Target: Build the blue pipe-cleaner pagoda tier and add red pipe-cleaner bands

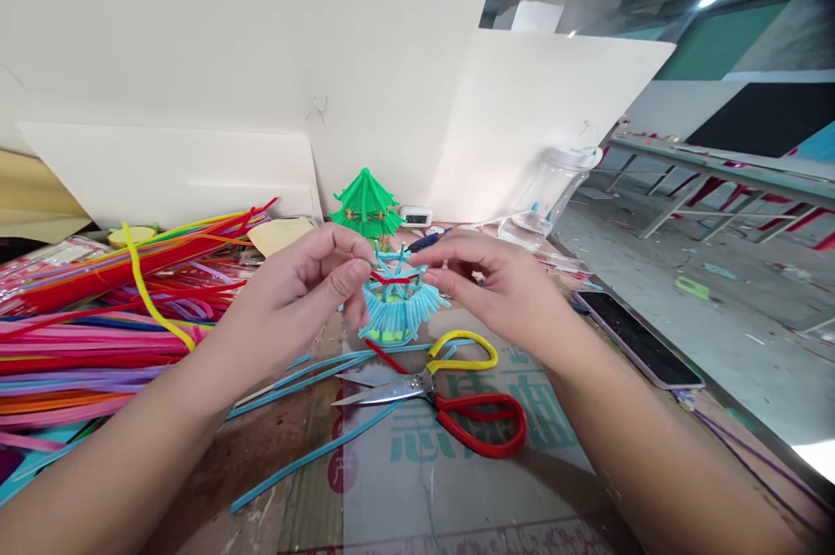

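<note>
A small light-blue pipe-cleaner model (401, 311) with a flared fringe and upright posts stands between my two hands. Across its upper part runs a short red pipe cleaner (393, 280). My left hand (319, 281) is closed in a pinch at the red piece's left end, its fingertips partly covering the model. From the other side, my right hand (479, 272) pinches with thumb and index finger at the right end. Scissors (417, 385) with one yellow and one red handle lie half open in front of the model. Loose blue pipe cleaners (313, 459) lie around the blades.
Bundles of coloured pipe cleaners (84, 355) cover the table's left side. Behind the model stand a green pipe-cleaner roof (366, 200) and a small digital clock (416, 216). A clear plastic bottle (544, 198) and a phone (636, 337) are at the right, near the table edge.
</note>
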{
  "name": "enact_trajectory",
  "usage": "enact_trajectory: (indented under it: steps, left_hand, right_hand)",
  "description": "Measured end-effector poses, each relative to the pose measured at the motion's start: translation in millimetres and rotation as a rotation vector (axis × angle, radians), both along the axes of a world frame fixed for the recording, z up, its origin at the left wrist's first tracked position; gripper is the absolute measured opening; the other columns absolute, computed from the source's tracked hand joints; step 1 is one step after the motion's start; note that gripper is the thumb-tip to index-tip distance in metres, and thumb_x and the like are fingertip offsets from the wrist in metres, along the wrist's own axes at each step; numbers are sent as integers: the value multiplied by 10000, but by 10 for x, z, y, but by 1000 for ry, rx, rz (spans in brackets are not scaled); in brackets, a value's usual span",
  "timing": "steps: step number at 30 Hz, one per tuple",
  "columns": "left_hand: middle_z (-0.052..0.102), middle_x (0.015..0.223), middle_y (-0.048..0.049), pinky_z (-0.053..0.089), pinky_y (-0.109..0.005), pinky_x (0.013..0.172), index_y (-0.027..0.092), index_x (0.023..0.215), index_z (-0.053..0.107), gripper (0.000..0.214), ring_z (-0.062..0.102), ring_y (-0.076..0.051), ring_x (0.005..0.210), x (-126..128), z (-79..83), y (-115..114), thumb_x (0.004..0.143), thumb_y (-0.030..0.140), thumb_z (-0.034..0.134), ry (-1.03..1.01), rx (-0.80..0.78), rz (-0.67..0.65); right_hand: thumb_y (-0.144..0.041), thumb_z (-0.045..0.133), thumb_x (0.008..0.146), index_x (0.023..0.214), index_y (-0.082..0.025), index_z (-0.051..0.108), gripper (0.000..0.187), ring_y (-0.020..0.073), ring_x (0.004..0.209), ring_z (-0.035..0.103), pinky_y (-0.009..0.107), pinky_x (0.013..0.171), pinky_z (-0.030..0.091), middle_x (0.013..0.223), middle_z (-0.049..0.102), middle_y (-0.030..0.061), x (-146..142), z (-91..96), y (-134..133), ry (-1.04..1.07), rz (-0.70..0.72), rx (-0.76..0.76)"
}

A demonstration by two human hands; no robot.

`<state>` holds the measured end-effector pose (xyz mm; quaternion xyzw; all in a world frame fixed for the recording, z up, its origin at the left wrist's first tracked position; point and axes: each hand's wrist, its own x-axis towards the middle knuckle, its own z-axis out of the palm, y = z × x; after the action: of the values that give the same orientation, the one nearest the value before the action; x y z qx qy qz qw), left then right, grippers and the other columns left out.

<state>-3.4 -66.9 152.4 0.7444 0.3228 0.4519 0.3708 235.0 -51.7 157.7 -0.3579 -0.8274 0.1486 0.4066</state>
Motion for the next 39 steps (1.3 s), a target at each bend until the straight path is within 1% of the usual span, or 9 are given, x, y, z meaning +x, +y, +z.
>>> enact_trajectory:
  steps: [3,7,10,15,18,23,28,34,39]
  left_hand:
    - [437,518,94,317,-189,410,248,941,593,172,419,-87,424,-16,53,-54,995,410,575,-14,-85,-20]
    - [391,550,92,226,-183,389,256,931,593,215,300,-79,426,-70,116,-108,997,458,558,-2,-107,-42]
    - [460,615,63,307,-189,444,231,877,613,270,387,-91,498,-81,119,-112,1007,455,535,80,-41,1]
    - [649,819,4,454,-255,733,211,838,681,252,595,-165,825,30,57,-80,969,406,590,223,44,78]
    - [696,838,4,455,-284,764,220,840,704,216,605,-181,824,92,11,-65,909,422,669,173,-24,93]
    - [703,790,9,480,-265,759,210,785,725,265,619,-164,805,136,-58,-64,808,465,794,-28,-227,-23]
    - [733,807,-13,514,-256,690,204,812,760,302,643,-162,762,147,-56,-79,773,498,819,-134,-376,-153]
    - [768,893,-19,565,-269,770,247,805,811,114,699,-176,855,30,20,-25,792,359,827,-120,-239,-51]
    - [796,898,-29,604,-300,806,276,915,832,130,736,-186,849,-11,7,11,827,369,805,-178,-233,-27]
  right_hand:
    - [-189,655,937,871,-190,758,123,142,722,625,270,627,443,820,724,27,-51,15,-67,-23,27,21]
    - [-245,676,943,815,-170,717,154,146,710,637,270,599,439,813,724,34,-73,23,-115,-7,22,25]
    - [-191,596,984,968,-171,744,150,148,753,675,270,641,480,847,749,32,-78,25,-154,-7,24,56]
    - [-155,616,973,1154,-247,735,235,141,814,714,265,691,536,987,799,0,-125,25,-265,4,68,60]
    - [-194,671,959,1171,-258,728,229,142,820,705,268,689,554,1052,795,11,-157,27,-304,22,102,104]
    - [-156,672,952,1111,-236,747,193,152,904,700,286,762,577,1031,750,54,-188,-14,-295,37,196,305]
    - [-132,686,930,971,-261,763,156,149,793,685,296,699,573,916,731,26,-187,-36,-313,147,139,380]
    - [-165,648,960,915,-267,698,123,186,885,689,367,818,574,874,719,23,-60,98,-331,308,68,257]
    - [-192,588,986,961,-232,673,98,174,954,716,336,823,600,1027,755,46,-104,73,-303,383,115,-26]
